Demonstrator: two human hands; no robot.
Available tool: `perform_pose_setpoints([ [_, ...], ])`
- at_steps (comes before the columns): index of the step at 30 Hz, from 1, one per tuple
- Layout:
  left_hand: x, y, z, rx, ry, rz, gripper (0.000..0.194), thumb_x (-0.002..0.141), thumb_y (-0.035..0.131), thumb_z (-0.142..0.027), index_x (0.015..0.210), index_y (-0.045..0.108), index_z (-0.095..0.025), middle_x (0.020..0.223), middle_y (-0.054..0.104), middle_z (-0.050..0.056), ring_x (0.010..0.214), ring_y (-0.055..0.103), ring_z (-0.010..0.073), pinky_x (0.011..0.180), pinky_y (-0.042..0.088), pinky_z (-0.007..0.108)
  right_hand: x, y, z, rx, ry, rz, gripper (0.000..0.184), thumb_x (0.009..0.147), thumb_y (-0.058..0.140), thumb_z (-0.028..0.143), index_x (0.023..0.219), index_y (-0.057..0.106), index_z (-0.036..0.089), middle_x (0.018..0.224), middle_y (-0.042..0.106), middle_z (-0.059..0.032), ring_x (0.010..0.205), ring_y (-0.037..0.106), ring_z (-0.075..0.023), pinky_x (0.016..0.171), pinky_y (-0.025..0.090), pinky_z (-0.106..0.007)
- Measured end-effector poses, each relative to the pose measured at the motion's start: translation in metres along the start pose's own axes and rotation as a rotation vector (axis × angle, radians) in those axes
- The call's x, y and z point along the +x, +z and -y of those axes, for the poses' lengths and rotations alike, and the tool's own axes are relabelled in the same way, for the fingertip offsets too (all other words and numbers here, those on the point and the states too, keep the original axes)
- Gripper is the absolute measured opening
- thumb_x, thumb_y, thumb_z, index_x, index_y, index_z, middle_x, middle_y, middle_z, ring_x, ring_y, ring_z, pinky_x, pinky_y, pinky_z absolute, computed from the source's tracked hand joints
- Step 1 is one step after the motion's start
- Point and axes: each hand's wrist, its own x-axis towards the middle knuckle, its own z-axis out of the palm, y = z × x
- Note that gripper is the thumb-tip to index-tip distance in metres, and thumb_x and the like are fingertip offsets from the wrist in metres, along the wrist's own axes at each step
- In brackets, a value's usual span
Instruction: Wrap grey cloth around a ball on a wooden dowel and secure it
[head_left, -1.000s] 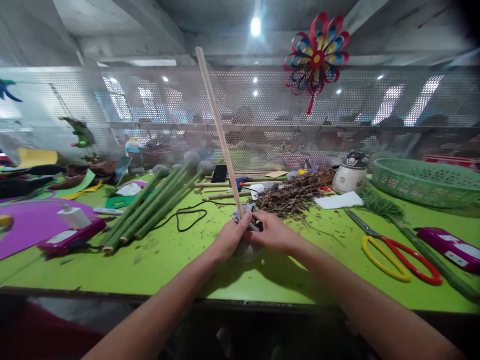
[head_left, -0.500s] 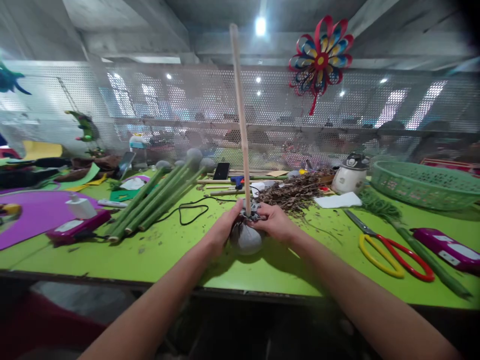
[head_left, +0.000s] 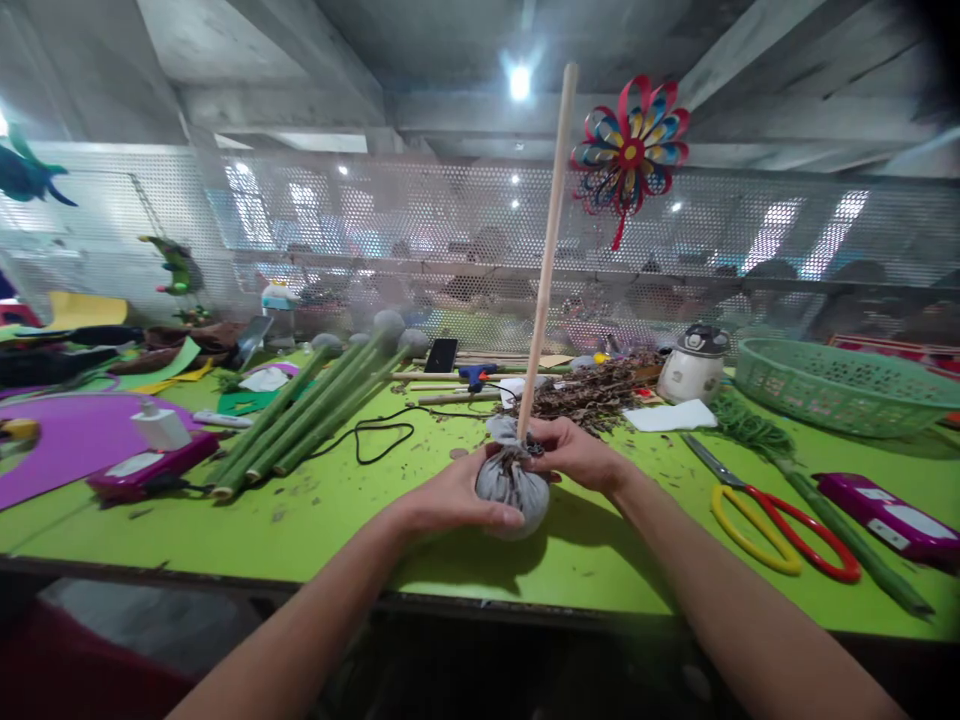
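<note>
A grey cloth bundle (head_left: 517,497), round below and gathered at its neck, is held just over the green table. From the gathered neck a pale wooden stick (head_left: 550,250) rises, leaning slightly right. My left hand (head_left: 469,492) is wrapped round the left side of the bundle, thumb across its front. My right hand (head_left: 574,453) pinches the gathered cloth at the neck, close to the foot of the stick. Its fingertips are partly hidden behind the cloth.
Green-wrapped sticks with grey round heads (head_left: 315,415) lie to the left. Dried plant stems (head_left: 592,395) and a blue glue gun (head_left: 477,376) are behind my hands. Scissors (head_left: 772,510), a green basket (head_left: 840,395) and a purple device (head_left: 889,515) are at right.
The stick has swung from leaning left to leaning right. My left hand has moved from the neck down onto the bundle's side, and the bundle has turned and shifted slightly right.
</note>
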Motion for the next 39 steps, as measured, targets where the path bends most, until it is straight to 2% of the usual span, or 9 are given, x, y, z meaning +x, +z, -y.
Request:
perform_pose_setpoints([
  [4,0.002,0.002,0.008,0.103,0.081,-0.045,0.071,0.061,0.079,-0.031,0.123,0.048,-0.016,0.112,0.062,0.012,0.100,0.059,0.0247,0.088,0.046,0.038,0.002,0.007,-0.003,-0.046,-0.017,0.021,0.027,0.072,0.072,0.036,0.091,0.073,0.016,0.110,0.051,-0.0068,0.060,0.046,-0.0046,0.039,0.039,-0.014],
  [8,0.002,-0.001,0.012,0.160,0.069,-0.067,0.064,0.065,0.076,-0.034,0.120,0.049,-0.013,0.109,0.064,0.012,0.099,0.060,0.0245,0.089,0.046,0.039,0.004,0.008,-0.006,-0.077,-0.018,0.032,0.028,0.074,0.069,0.039,0.087,0.073,0.014,0.110,0.052,-0.0082,0.069,0.052,-0.0092,0.044,0.044,-0.016],
  [13,0.001,-0.003,0.014,0.331,0.074,-0.167,0.063,0.064,0.075,-0.036,0.118,0.054,-0.014,0.105,0.065,0.010,0.098,0.059,0.0257,0.088,0.046,0.038,0.003,0.006,0.004,-0.346,-0.069,0.074,0.028,0.082,0.061,0.036,0.097,0.072,0.015,0.109,0.057,-0.0089,0.096,0.055,-0.0191,0.075,0.051,-0.028],
  [16,0.003,-0.003,0.012,0.413,0.075,-0.190,0.057,0.061,0.076,-0.036,0.112,0.061,-0.015,0.098,0.067,0.009,0.093,0.060,0.0253,0.085,0.047,0.037,0.003,0.008,0.013,-0.474,-0.140,0.111,0.025,0.085,0.058,0.031,0.100,0.071,0.016,0.112,0.058,-0.0080,0.107,0.053,-0.0196,0.096,0.042,-0.034],
  [18,0.005,-0.002,0.010,0.414,0.076,-0.202,0.056,0.060,0.077,-0.036,0.110,0.063,-0.017,0.098,0.067,0.008,0.091,0.060,0.0249,0.083,0.048,0.036,0.003,0.011,0.018,-0.494,-0.158,0.119,0.024,0.085,0.058,0.027,0.102,0.070,0.017,0.112,0.059,-0.0074,0.107,0.054,-0.0187,0.100,0.039,-0.035],
  [26,0.012,-0.004,0.008,0.214,0.010,-0.124,0.039,0.059,0.078,-0.029,0.094,0.069,-0.017,0.094,0.069,0.007,0.088,0.062,0.0227,0.084,0.048,0.036,0.002,0.025,0.016,-0.313,-0.005,-0.113,0.028,0.073,0.065,0.017,0.101,0.069,0.016,0.090,0.069,-0.0046,0.078,0.063,-0.0172,0.073,0.052,-0.032],
  [28,0.013,-0.004,0.008,0.157,-0.022,-0.135,0.036,0.058,0.078,-0.027,0.091,0.069,-0.017,0.095,0.069,0.008,0.087,0.062,0.0221,0.085,0.048,0.037,0.003,0.029,0.015,-0.285,0.017,-0.172,0.030,0.071,0.064,0.014,0.100,0.070,0.015,0.089,0.069,-0.0042,0.076,0.063,-0.0170,0.072,0.053,-0.032],
  [33,0.016,-0.003,0.009,0.012,-0.086,-0.191,0.034,0.056,0.079,-0.022,0.088,0.069,-0.015,0.090,0.068,0.008,0.080,0.061,0.0200,0.082,0.048,0.038,0.002,0.038,0.019,-0.441,-0.024,-0.293,0.027,0.069,0.061,0.008,0.092,0.071,0.015,0.084,0.070,-0.0029,0.080,0.063,-0.0181,0.078,0.051,-0.033],
  [39,0.012,0.002,0.005,-0.094,-0.085,-0.198,0.028,0.060,0.078,-0.023,0.085,0.068,-0.014,0.087,0.067,0.005,0.079,0.061,0.0174,0.081,0.048,0.035,0.000,0.045,0.023,-0.594,-0.189,-0.469,0.019,0.071,0.065,0.012,0.089,0.069,0.018,0.093,0.063,-0.0060,0.080,0.060,-0.0169,0.070,0.051,-0.029],
])
